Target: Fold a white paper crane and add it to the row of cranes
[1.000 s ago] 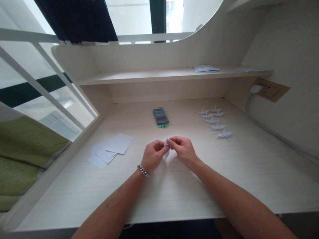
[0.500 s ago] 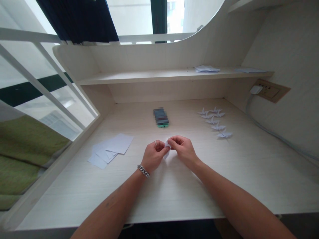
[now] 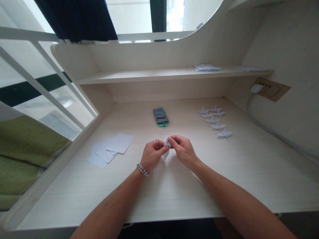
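A small piece of folded white paper [image 3: 166,150] is held just above the desk between both hands. My left hand [image 3: 154,153], with a ring and a chain bracelet, pinches it from the left side. At its upper right edge, the thumb and fingers of my right hand [image 3: 183,148] are closed on the same paper. Part of the paper is hidden by the fingers. Loose white paper sheets [image 3: 117,143] lie overlapping to the left. Several folded paper cranes [image 3: 218,127] stand grouped at the right.
Beyond the hands lies a phone [image 3: 160,117], its screen blurred, with a green end. A shelf [image 3: 149,75] across the back carries a stack of papers [image 3: 206,67]. On the right wall, a plug with a grey cable [image 3: 269,130] sits in a socket [image 3: 274,90].
The fingers have shifted slightly on the folded paper, and a little more of it shows between them. Everything else stays in place.
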### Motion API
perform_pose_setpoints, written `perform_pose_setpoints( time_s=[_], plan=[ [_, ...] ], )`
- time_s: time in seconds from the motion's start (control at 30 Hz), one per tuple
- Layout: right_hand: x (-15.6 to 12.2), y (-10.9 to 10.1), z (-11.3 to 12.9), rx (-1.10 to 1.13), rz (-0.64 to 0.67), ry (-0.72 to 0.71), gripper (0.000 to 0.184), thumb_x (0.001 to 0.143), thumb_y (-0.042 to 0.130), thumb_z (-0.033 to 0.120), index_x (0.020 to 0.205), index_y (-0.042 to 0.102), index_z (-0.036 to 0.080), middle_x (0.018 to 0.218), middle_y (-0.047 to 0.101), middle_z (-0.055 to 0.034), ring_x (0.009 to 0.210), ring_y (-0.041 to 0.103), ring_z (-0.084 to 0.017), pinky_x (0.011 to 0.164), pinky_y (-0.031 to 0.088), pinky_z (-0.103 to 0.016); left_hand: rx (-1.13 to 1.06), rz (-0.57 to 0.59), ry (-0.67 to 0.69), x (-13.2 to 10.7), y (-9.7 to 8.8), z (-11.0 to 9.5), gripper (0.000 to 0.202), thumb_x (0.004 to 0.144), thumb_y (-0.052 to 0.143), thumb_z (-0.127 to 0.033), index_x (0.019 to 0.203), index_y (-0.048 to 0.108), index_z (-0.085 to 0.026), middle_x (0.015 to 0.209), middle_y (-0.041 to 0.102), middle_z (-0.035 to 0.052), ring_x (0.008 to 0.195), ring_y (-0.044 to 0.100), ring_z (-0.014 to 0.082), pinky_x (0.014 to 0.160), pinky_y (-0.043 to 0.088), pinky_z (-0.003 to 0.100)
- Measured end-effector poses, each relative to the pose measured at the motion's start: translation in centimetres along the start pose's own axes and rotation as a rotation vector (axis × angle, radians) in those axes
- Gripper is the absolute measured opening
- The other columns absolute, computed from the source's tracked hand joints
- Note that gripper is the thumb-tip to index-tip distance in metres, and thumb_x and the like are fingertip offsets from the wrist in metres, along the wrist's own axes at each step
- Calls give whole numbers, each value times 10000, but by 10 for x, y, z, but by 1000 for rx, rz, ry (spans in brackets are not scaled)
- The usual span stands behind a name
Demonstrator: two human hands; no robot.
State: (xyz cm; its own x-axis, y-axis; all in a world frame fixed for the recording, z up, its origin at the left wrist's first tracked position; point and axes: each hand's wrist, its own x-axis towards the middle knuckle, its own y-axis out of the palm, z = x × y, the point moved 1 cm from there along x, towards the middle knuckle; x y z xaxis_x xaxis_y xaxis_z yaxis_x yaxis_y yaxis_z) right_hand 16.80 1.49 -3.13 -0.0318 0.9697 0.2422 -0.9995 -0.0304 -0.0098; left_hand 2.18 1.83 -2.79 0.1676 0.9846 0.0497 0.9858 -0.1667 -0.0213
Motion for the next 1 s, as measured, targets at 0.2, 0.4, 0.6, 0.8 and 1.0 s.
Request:
perform_pose_setpoints(
  time_s=[0.2, 0.4, 0.6, 0.8, 1.0],
  plan=[
    [2, 0, 0, 135, 5, 77, 315, 631, 785, 281, 899, 674, 160, 712, 647, -11, 659, 580, -149, 626, 460, -276, 8, 39, -2, -1, -1, 1, 297, 608, 807, -387, 635, 668, -126, 551, 623, 4, 504, 507, 98, 498, 366, 219],
    [3, 0, 6, 261, -12, 129, 312, 514, 846, 271, 729, 648, 161, 551, 559, 43, 523, 488, -104, 509, 377, -244, -5, 74, 7, -2, 0, -1, 296, 594, 815, -382, 636, 666, -130, 537, 607, -9, 493, 491, 90, 489, 359, 214],
    [2, -3, 6, 257, -55, 110, 264, 584, 820, 260, 775, 666, 161, 609, 627, 18, 581, 561, -121, 575, 433, -256, 18, 89, -22, -2, 0, -3, 228, 593, 799, -282, 599, 630, -130, 536, 593, -19, 494, 487, 81, 495, 362, 207],
    [4, -4, 7, 300, -40, 112, 253, 658, 775, 333, 819, 679, 162, 681, 693, -23, 646, 629, -150, 657, 491, -291, -56, 109, -77, -2, 2, -2, 225, 559, 809, -267, 606, 642, -125, 539, 614, -9, 496, 520, 92, 505, 394, 215],
    [5, -4, 2, 204, -23, 183, 360, 735, 689, 494, 881, 652, 167, 781, 684, -38, 705, 634, -157, 639, 505, -285, -123, -56, -116, 1, -3, 1, 264, 551, 838, -313, 631, 666, -128, 581, 650, 7, 533, 564, 103, 523, 444, 214]
  ],
)
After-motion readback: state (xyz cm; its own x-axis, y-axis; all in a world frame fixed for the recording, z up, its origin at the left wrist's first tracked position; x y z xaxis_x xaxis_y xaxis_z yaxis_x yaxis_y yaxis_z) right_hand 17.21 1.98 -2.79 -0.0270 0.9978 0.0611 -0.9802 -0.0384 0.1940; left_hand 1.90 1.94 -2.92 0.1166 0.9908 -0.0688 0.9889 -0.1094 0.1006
